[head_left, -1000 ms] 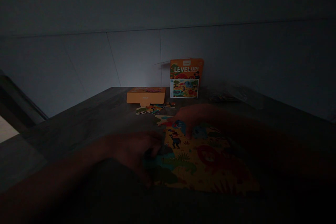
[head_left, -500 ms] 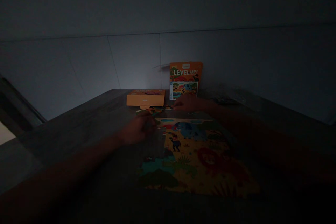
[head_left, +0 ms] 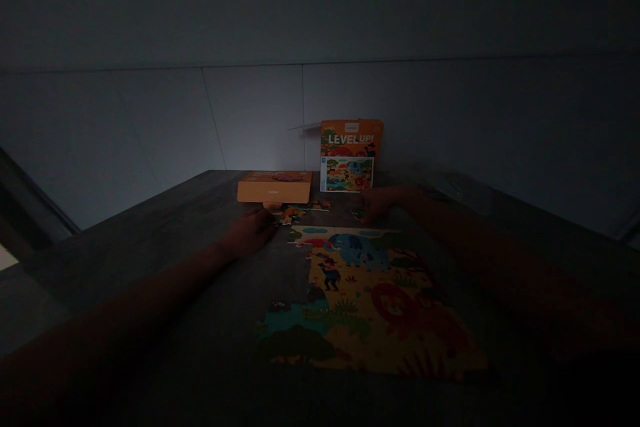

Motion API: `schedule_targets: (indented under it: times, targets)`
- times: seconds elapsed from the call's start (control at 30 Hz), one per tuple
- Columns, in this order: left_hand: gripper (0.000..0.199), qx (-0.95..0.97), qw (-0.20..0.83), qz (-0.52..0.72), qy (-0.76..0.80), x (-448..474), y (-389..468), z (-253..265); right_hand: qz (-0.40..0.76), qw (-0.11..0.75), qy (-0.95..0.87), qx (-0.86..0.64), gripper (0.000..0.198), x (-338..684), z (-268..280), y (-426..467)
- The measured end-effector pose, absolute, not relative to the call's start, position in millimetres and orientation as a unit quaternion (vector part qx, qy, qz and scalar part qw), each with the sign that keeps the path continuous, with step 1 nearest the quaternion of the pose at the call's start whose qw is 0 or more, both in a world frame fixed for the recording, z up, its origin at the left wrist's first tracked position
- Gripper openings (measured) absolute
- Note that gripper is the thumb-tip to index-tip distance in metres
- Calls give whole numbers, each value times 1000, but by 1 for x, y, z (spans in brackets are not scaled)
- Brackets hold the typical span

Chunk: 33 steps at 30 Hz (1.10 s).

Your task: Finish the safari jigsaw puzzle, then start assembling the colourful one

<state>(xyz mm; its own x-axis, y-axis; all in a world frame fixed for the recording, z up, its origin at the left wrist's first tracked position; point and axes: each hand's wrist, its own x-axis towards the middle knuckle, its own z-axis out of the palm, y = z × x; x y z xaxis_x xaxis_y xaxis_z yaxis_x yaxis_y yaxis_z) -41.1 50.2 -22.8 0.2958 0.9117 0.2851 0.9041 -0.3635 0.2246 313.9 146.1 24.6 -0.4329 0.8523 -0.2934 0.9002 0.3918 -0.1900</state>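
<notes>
A partly assembled jigsaw puzzle [head_left: 350,307] lies flat on the table, showing an elephant, a lion, a crocodile and a figure in a hat; its left side has a gap. My left hand [head_left: 253,232] rests left of its far edge, fingers curled beside several loose puzzle pieces [head_left: 291,215]. Whatever those fingers hold is hidden in the dark. Beyond the puzzle's far edge, my right hand [head_left: 379,203] has its fingers bent down onto a small puzzle piece [head_left: 358,213].
An orange box [head_left: 274,191] lies behind the loose pieces. Upright against the wall stands a "LEVEL UP!" puzzle box [head_left: 350,140] with a picture card [head_left: 349,174] at its front. Crumpled clear plastic [head_left: 453,185] sits at the back right. The grey table [head_left: 200,213] is dimly lit.
My right hand has moved right, away from the loose pieces by the picture card, and down to a single piece. My left hand has drawn back slightly to the left.
</notes>
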Motion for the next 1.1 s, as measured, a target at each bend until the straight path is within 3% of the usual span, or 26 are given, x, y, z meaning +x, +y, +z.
schedule_targets:
  times: [0.27, 0.47, 0.63, 0.8, 0.93, 1.1]
  targets:
    - [37, 794, -3, 178, 582, -45, 54, -22, -68, 149, 833, 529, 41, 305, 26, 148]
    - [41, 779, -15, 173, 602, -47, 55, -22, 19, 43, 869, 492, 60, 284, 23, 133]
    - [39, 777, -15, 175, 604, -46, 54, -21, 37, -115, 883, 454, 50, 247, -5, 113]
    - [34, 763, 27, 174, 622, -46, 53, -17, -8, -221, 859, 461, 53, 236, -27, 106]
    - [35, 744, 50, 207, 633, -47, 57, -18, -3, -227, 839, 495, 54, 241, -33, 111]
    - [51, 728, 76, 300, 611, -43, 55, -18, 10, -198, 834, 515, 39, 242, -37, 117]
